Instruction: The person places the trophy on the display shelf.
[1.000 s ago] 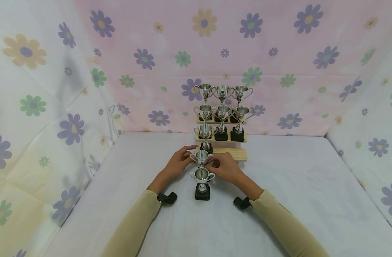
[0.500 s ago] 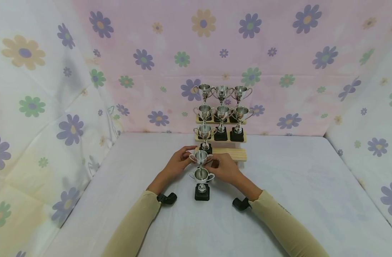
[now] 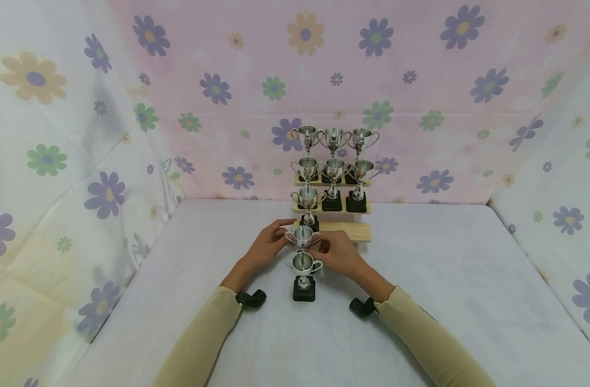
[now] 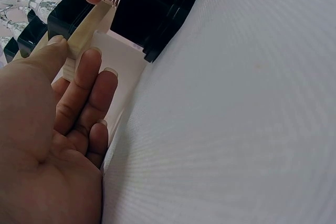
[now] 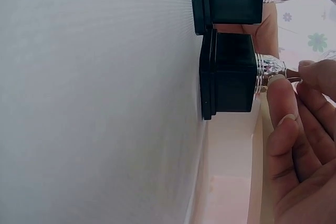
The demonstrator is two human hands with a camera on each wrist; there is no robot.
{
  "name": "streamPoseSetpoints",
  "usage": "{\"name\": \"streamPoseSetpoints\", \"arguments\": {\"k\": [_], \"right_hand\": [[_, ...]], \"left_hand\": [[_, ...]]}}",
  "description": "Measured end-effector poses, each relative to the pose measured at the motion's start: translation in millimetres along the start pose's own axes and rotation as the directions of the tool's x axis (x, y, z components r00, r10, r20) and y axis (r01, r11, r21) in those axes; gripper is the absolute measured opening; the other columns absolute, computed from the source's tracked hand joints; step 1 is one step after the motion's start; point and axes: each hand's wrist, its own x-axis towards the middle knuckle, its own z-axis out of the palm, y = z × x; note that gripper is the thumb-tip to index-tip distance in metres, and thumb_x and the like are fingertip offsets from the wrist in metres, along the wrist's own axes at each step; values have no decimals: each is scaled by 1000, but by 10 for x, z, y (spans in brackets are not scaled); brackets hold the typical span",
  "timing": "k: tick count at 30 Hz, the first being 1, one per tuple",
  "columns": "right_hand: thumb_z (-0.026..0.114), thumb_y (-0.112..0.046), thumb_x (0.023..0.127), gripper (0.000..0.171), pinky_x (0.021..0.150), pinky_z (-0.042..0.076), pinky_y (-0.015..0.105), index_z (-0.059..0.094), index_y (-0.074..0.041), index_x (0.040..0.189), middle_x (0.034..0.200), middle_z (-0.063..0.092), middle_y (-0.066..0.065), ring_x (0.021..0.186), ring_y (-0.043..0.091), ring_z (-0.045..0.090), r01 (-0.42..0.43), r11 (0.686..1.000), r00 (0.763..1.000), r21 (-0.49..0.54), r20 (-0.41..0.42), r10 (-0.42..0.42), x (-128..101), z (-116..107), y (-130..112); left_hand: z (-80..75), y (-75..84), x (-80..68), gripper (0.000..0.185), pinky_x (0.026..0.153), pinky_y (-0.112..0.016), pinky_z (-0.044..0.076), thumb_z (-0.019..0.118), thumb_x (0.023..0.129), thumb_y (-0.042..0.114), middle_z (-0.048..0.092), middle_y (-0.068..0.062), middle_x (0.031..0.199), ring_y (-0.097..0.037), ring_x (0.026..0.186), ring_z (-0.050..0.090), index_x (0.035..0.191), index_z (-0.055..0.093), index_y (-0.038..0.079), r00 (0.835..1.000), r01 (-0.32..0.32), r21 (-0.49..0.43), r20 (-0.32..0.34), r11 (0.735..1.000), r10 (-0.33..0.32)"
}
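My left hand (image 3: 268, 242) holds the left end of the lowest step of a wooden tiered stand (image 3: 354, 231). In the left wrist view its thumb is on the wooden edge (image 4: 81, 38), beside a black trophy base (image 4: 67, 11), with the other fingers lower down. My right hand (image 3: 342, 253) pinches the silver stem of a small trophy (image 3: 303, 236) between thumb and fingers. That trophy's black base (image 5: 233, 74) stands upright at the white tabletop. Directly in front of it is another silver trophy (image 3: 303, 266). One trophy (image 3: 308, 199) occupies the left of the lowest step.
Higher on the stand, the middle step carries three trophies, including a right one (image 3: 358, 180), and the top step three more, including a middle one (image 3: 334, 138). A flowered cloth (image 3: 435, 97) hangs behind. White cloth covers the table (image 3: 449, 258).
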Motion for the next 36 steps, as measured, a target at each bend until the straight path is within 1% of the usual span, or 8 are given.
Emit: {"name": "streamPoseSetpoints", "arguments": {"k": [7, 11, 15, 19, 22, 25, 30, 36], "right_hand": [[85, -13, 92, 15, 61, 50, 26, 81, -8, 105, 79, 72, -2, 68, 10, 62, 9, 1000, 1000, 17, -11, -9, -14, -27, -12], [85, -12, 91, 15, 61, 51, 27, 81, -9, 105, 82, 73, -1, 68, 10, 63, 22, 999, 1000, 35, -20, -21, -13, -43, -21], [85, -12, 91, 11, 60, 51, 26, 82, -10, 102, 80, 73, -2, 66, 9, 63, 40, 999, 999, 30, -25, -40, -7, -59, -3], [84, -13, 90, 8, 59, 51, 26, 81, -12, 97, 77, 73, -3, 64, 8, 63, 66, 997, 997, 48, -39, -65, -6, -96, 0], [83, -13, 90, 7, 58, 51, 26, 81, -12, 96, 76, 73, -3, 63, 8, 64, 68, 995, 997, 75, -53, -64, -13, -132, -4], [82, -12, 89, 6, 58, 51, 26, 80, -12, 96, 76, 73, -2, 63, 9, 64, 64, 994, 996, 91, -66, -58, -19, -163, -4], [82, -10, 90, 6, 56, 50, 27, 80, -12, 94, 78, 73, -2, 62, 11, 64, 63, 990, 995, 123, -85, -52, -22, -209, -24], [82, -7, 90, 7, 55, 51, 28, 80, -12, 94, 79, 74, 1, 61, 14, 66, 84, 985, 993, 152, -100, -69, -18, -258, -62]], "left_hand": [[4, 23, -15, 50, 100, -40, 47, 62, 109, 15, 77, -12, 105, -16, 99, 72, 157, 49, 8, 1000, -8, -8, -20, 1000, 8], [-1, 52, -14, 49, 103, -45, 46, 64, 109, 18, 77, -12, 104, -20, 101, 73, 155, 51, 11, 1000, -1, -15, -18, 1000, 1], [-4, 69, -15, 49, 106, -47, 46, 64, 109, 19, 77, -12, 104, -22, 102, 74, 155, 51, 11, 1000, 3, -11, -14, 1000, -3], [-3, 67, -18, 48, 103, -42, 48, 61, 110, 13, 76, -15, 103, -22, 101, 74, 156, 49, 8, 1000, -10, -15, -8, 1000, 10], [-3, 52, -20, 48, 99, -35, 49, 59, 110, 9, 76, -17, 104, -23, 101, 74, 156, 49, 6, 1000, -22, -23, -5, 1000, 22], [0, 42, -22, 48, 97, -32, 50, 60, 110, 11, 76, -16, 105, -22, 100, 74, 156, 49, 5, 1000, -21, -26, -7, 999, 21], [6, 32, -26, 47, 97, -31, 50, 62, 109, 15, 77, -14, 105, -22, 100, 74, 155, 51, 8, 1000, -10, -35, -11, 999, 10], [4, 24, -33, 46, 95, -30, 50, 62, 109, 14, 76, -15, 103, -25, 99, 74, 153, 53, 10, 1000, -26, -35, -18, 999, 25]]}}
